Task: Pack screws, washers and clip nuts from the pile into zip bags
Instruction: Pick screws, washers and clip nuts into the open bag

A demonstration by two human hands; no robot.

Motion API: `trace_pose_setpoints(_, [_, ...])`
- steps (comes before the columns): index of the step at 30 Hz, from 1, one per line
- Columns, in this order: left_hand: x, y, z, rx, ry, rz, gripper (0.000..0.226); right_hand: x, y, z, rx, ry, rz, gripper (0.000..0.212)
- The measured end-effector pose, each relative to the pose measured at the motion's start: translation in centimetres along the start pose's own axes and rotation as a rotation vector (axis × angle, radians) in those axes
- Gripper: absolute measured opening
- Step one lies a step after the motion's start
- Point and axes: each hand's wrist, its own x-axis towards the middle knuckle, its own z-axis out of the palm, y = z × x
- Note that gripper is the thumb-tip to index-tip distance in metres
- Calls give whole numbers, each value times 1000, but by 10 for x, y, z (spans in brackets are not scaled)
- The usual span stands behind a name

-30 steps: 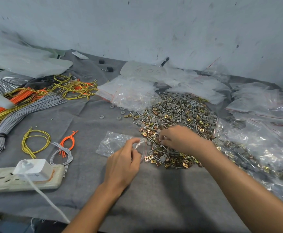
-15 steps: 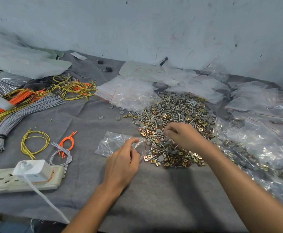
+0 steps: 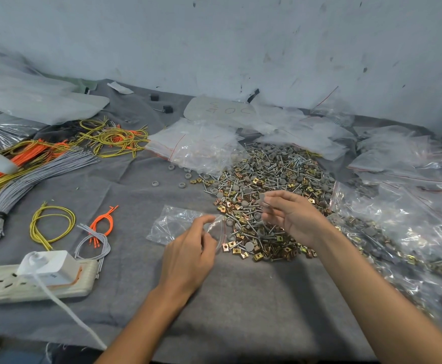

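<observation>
A pile of screws, grey washers and brass clip nuts [image 3: 269, 185] lies on the grey cloth in the middle. A clear zip bag [image 3: 180, 222] lies flat to the left of the pile. My left hand [image 3: 191, 253] pinches the bag's mouth at its right end and holds it open. My right hand [image 3: 291, 216] is raised just above the pile's near side, palm turned left. Its fingertips pinch a few small grey parts [image 3: 263, 199]; what exactly they are is too blurred to tell.
Empty zip bags [image 3: 201, 145] lie behind the pile, filled bags [image 3: 398, 232] at the right. Wire bundles [image 3: 30, 174] in grey, orange and yellow, a power strip [image 3: 30, 282] with a white plug and loose washers [image 3: 172, 179] sit at the left.
My right hand has lifted off the pile and turned toward the bag, now holding small parts in its fingertips. My left hand has stayed on the bag's mouth.
</observation>
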Motion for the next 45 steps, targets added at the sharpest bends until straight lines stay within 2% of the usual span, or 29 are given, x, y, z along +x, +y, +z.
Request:
trace_pose_setpoints(7, [0, 0, 0, -6, -11, 1, 37, 1, 6, -1, 135, 15, 25, 32])
trace_pose_setpoints(14, [0, 0, 0, -6, -16, -7, 37, -2, 16, 12, -301, 6, -24, 12])
trace_pose_setpoints(22, [1, -2, 3, -13, 22, -8, 34, -10, 34, 60, -494, -108, -148, 13])
trace_pose_setpoints(27, [0, -4, 4, -41, 38, -29, 35, -13, 59, 88, -502, -34, -218, 12])
trace_pose_setpoints(30, [1, -4, 4, -47, 57, -23, 33, -17, 64, 91, -587, 21, -287, 8])
trace_pose_setpoints(35, [1, -6, 5, -54, 57, -15, 35, -24, 53, 89, -505, -77, -234, 14])
trace_pose_setpoints(37, [2, -7, 6, -52, 68, -11, 35, -26, 34, 77, -496, -62, -235, 12])
trace_pose_setpoints(38, [2, -7, 7, -47, 71, -8, 35, -27, 24, 68, -580, -25, -265, 11])
trace_pose_setpoints(41, [3, -6, 6, -33, 70, -11, 34, -31, 2, 44, -1106, 70, -364, 9])
trace_pose_setpoints(45, [2, -7, 6, -26, 53, -21, 35, -33, 6, 36, -1596, -79, -310, 3])
